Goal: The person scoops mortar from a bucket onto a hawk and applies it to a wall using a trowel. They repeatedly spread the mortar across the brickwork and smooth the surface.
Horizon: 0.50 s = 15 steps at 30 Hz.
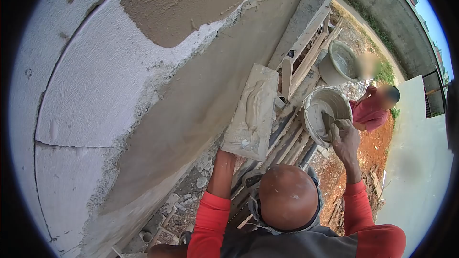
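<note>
My left hand (228,155) is mostly hidden under a mortar-coated plasterer's hawk (239,131), holding it up from below. A ridge of wet mortar (254,100) lies along the board. My right hand (345,138) is closed round the handle of a trowel (328,121). The trowel's blade dips into a bucket (306,114) containing grey mortar (318,111). To the left rises a wall (191,100), with a patch of wet brown plaster (174,12) beside pale blocks (98,81).
Another bucket (330,69) stands beyond the nearer one. Wooden planks (294,141) and a timber frame (306,69) run along the wall. A person in a red shirt (370,112) is below at the right. Rubble (184,203) lies at the wall's foot.
</note>
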Each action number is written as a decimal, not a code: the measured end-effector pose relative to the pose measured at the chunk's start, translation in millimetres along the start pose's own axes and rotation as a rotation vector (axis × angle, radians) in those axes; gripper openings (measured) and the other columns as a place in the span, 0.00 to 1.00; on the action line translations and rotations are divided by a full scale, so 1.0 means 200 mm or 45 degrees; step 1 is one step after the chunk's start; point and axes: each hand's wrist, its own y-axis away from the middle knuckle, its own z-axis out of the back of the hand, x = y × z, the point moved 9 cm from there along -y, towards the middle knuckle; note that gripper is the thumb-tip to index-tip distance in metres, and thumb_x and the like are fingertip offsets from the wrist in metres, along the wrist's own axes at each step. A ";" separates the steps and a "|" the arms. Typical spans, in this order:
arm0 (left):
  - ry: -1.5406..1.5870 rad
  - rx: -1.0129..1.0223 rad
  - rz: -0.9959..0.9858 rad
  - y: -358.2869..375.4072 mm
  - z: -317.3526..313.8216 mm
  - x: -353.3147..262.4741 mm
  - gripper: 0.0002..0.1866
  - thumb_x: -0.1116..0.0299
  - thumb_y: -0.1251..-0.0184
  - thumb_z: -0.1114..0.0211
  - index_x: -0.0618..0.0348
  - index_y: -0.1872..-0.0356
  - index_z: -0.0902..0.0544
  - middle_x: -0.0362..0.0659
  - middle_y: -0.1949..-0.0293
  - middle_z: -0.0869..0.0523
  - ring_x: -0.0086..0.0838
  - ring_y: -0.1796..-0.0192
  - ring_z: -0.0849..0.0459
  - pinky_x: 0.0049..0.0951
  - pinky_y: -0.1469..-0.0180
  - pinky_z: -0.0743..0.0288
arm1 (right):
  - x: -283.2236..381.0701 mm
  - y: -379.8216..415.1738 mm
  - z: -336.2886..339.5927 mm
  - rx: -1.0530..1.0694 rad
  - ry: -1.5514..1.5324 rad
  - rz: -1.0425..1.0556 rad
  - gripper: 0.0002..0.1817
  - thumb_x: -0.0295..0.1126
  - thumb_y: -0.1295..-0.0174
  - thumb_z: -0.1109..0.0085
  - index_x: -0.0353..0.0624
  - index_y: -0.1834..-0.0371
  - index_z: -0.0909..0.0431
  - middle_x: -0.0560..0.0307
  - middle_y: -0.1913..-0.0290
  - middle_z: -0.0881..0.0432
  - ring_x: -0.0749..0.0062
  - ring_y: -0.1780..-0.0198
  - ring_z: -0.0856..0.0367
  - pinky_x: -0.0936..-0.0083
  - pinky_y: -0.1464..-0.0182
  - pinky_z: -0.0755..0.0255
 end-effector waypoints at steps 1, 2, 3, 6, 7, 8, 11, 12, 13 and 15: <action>-0.015 0.006 -0.024 0.00 -0.02 -0.04 0.34 0.77 0.22 0.39 0.64 0.16 0.34 0.47 0.24 0.24 0.28 0.28 0.24 0.31 0.26 0.27 | 0.05 -0.01 -0.12 0.182 -0.495 -0.218 0.19 0.41 0.22 0.39 0.33 0.52 0.10 0.51 0.54 0.10 0.61 0.52 0.11 0.59 0.48 0.19; -0.035 0.013 -0.055 -0.01 -0.04 -0.09 0.34 0.78 0.22 0.38 0.64 0.16 0.34 0.47 0.23 0.24 0.28 0.28 0.24 0.31 0.26 0.27 | 0.14 -0.01 -0.30 0.518 -0.861 -0.371 0.18 0.42 0.20 0.39 0.38 0.45 0.11 0.53 0.45 0.10 0.66 0.44 0.12 0.62 0.44 0.19; -0.057 0.019 -0.087 0.00 -0.06 -0.14 0.35 0.78 0.22 0.38 0.64 0.16 0.34 0.47 0.23 0.24 0.28 0.28 0.24 0.31 0.26 0.27 | 0.28 -0.03 -0.43 0.609 -1.271 -0.367 0.19 0.43 0.20 0.39 0.39 0.40 0.13 0.54 0.43 0.11 0.69 0.42 0.13 0.62 0.42 0.19; -0.127 -0.005 -0.167 0.02 -0.11 -0.26 0.36 0.79 0.23 0.38 0.64 0.15 0.35 0.47 0.22 0.25 0.28 0.27 0.24 0.31 0.25 0.27 | 0.69 -0.12 -0.66 0.804 -2.014 -0.177 0.24 0.43 0.21 0.37 0.40 0.30 0.20 0.55 0.36 0.13 0.69 0.36 0.15 0.61 0.35 0.19; -0.152 -0.024 -0.185 0.05 -0.10 -0.29 0.36 0.79 0.23 0.38 0.64 0.15 0.35 0.47 0.22 0.25 0.28 0.27 0.25 0.31 0.25 0.27 | 0.78 -0.13 -0.70 0.870 -2.146 -0.102 0.24 0.42 0.21 0.36 0.40 0.30 0.20 0.55 0.36 0.13 0.68 0.36 0.14 0.61 0.34 0.19; -0.183 -0.051 -0.184 0.07 -0.07 -0.30 0.36 0.80 0.24 0.37 0.64 0.15 0.35 0.47 0.22 0.25 0.28 0.27 0.24 0.31 0.25 0.27 | 0.87 -0.15 -0.71 0.934 -2.286 -0.026 0.24 0.42 0.22 0.35 0.40 0.30 0.20 0.56 0.36 0.13 0.68 0.36 0.14 0.60 0.34 0.20; -0.351 -0.127 -0.214 0.16 0.00 -0.36 0.37 0.79 0.24 0.34 0.63 0.16 0.34 0.48 0.23 0.24 0.28 0.28 0.23 0.32 0.26 0.26 | 1.07 -0.18 -0.67 1.030 -2.535 0.063 0.24 0.39 0.26 0.30 0.39 0.32 0.19 0.57 0.36 0.13 0.67 0.37 0.13 0.60 0.34 0.19; -0.454 -0.149 -0.250 0.21 0.01 -0.40 0.36 0.77 0.23 0.34 0.63 0.16 0.34 0.48 0.23 0.24 0.29 0.28 0.22 0.32 0.26 0.25 | 1.12 -0.19 -0.65 0.992 -2.524 0.077 0.23 0.38 0.27 0.29 0.38 0.34 0.18 0.57 0.37 0.12 0.67 0.39 0.13 0.61 0.35 0.19; -0.553 -0.171 -0.287 0.25 0.03 -0.44 0.35 0.76 0.21 0.35 0.63 0.16 0.35 0.48 0.22 0.23 0.29 0.28 0.22 0.32 0.26 0.24 | 1.17 -0.21 -0.63 0.955 -2.508 0.091 0.23 0.37 0.27 0.28 0.37 0.35 0.17 0.57 0.38 0.11 0.67 0.40 0.12 0.62 0.36 0.18; -0.345 -0.179 -0.099 0.28 0.10 -0.39 0.36 0.67 0.20 0.34 0.65 0.16 0.36 0.53 0.23 0.24 0.37 0.28 0.20 0.36 0.27 0.22 | 1.27 -0.23 -0.58 0.991 -2.514 0.166 0.19 0.35 0.28 0.27 0.36 0.39 0.15 0.58 0.43 0.10 0.69 0.44 0.11 0.64 0.40 0.18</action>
